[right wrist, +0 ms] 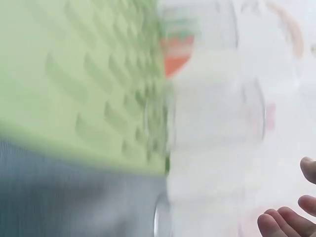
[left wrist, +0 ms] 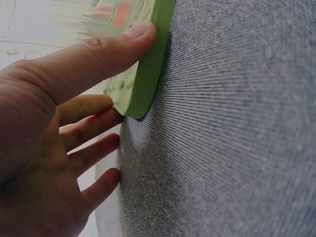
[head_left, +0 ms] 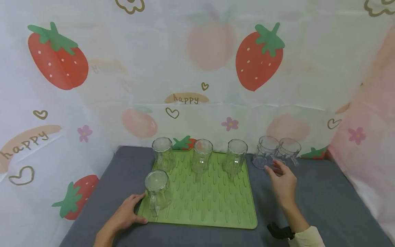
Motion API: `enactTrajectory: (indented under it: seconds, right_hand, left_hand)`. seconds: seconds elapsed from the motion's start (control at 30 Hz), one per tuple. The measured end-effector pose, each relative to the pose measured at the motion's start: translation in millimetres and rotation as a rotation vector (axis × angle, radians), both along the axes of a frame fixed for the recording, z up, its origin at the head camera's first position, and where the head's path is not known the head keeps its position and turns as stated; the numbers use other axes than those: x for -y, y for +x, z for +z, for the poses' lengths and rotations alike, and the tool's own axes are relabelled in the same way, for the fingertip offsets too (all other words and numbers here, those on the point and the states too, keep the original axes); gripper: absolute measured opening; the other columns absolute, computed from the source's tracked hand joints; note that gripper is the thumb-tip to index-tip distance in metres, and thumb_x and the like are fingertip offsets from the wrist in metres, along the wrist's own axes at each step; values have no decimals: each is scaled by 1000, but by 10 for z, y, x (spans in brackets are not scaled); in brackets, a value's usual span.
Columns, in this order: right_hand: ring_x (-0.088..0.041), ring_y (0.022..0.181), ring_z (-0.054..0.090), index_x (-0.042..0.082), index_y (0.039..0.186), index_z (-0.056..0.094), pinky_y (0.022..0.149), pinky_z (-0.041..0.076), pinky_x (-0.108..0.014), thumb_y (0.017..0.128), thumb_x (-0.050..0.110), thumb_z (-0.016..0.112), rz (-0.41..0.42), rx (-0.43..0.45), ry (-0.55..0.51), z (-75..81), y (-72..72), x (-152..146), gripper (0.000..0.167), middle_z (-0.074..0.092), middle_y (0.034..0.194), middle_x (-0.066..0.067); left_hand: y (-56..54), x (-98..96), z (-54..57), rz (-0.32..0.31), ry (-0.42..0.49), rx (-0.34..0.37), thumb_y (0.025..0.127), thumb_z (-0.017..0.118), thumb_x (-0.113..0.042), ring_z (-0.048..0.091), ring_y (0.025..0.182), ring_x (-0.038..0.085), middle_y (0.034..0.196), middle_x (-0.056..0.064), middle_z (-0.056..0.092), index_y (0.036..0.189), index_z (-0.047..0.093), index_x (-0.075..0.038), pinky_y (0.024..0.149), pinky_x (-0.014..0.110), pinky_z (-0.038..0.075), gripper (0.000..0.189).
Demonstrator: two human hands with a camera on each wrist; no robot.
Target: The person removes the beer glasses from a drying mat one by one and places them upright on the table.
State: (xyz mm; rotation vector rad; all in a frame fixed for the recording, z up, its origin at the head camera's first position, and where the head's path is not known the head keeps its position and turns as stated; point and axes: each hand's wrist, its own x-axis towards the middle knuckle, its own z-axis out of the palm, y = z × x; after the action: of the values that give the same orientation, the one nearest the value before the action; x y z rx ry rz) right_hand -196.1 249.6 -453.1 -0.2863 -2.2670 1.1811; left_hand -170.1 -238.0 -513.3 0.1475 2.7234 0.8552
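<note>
Mugs (head_left: 158,190): four on mat (head_left: 205,200), two off at two o'clock; right hand (head_left: 284,185) loose-fingered, empty; left hand (head_left: 123,213) spread-fingered, touching mat!

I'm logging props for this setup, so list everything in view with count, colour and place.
Printed backdrop: sheets not countable, mostly white, behind and at both sides
Tabletop: one, grey, before the backdrop
Mat: one, green, on the tabletop
Mugs: six, clear, four on the mat, two to its right
Sleeve: one, cream, right forearm
Wrist-worn item: one, black, beside the sleeve
Left hand: one, bare, at the mat's near left corner
Right hand: one, bare, by the off-mat mugs
</note>
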Motion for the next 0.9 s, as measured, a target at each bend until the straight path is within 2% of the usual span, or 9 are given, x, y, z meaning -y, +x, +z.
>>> enactTrajectory:
  seconds: [0.07, 0.17, 0.37, 0.63, 0.8, 0.9]
  right_hand:
    - [-38, 105, 66, -2, 126, 62, 83, 57, -30, 89, 14, 71, 47, 10, -23, 26, -23, 164, 41, 65, 120, -23]
    - [-36, 106, 66, -1, 126, 62, 88, 55, -48, 89, 14, 71, 121, 36, -47, 44, -36, 407, 41, 65, 120, -22]
    - [-30, 98, 68, 1, 124, 65, 83, 58, -43, 87, 14, 74, 261, 25, -62, 42, -2, 875, 40, 67, 114, -18]
    - [-31, 94, 68, 2, 121, 66, 76, 60, -32, 87, 17, 74, 510, -6, -56, -64, 79, 1438, 37, 68, 110, -17]
    - [-27, 92, 69, 3, 119, 67, 74, 58, -25, 88, 19, 73, 609, 19, -65, -90, 145, 1690, 36, 69, 108, -13]
    - [-25, 92, 68, 4, 120, 67, 74, 57, -22, 88, 21, 73, 666, 65, -74, -88, 175, 1823, 36, 69, 107, -13]
  left_hand:
    - [-3, 2, 7, -5, -5, -13, 64, 91, -29, 44, 126, 50, 132, 24, 51, 142, 46, 3, 98, 62, 41, 96]
    - [-9, 5, 5, -15, -14, -23, 63, 91, -29, 44, 126, 49, 131, 24, 51, 141, 46, 4, 98, 63, 41, 96]
    - [-20, 14, -8, -23, -5, -5, 64, 91, -30, 44, 126, 49, 130, 24, 51, 141, 46, 4, 98, 63, 41, 96]
    - [-3, 45, -32, -1, 23, 11, 63, 90, -32, 43, 128, 49, 134, 22, 50, 142, 46, 2, 97, 62, 42, 96]
    - [-8, 41, -46, -4, 20, 7, 63, 90, -32, 42, 128, 49, 134, 22, 50, 142, 46, 2, 97, 62, 41, 96]
    - [-8, 33, -45, -3, 18, 6, 63, 90, -31, 43, 128, 48, 134, 22, 50, 142, 46, 2, 98, 63, 41, 96]
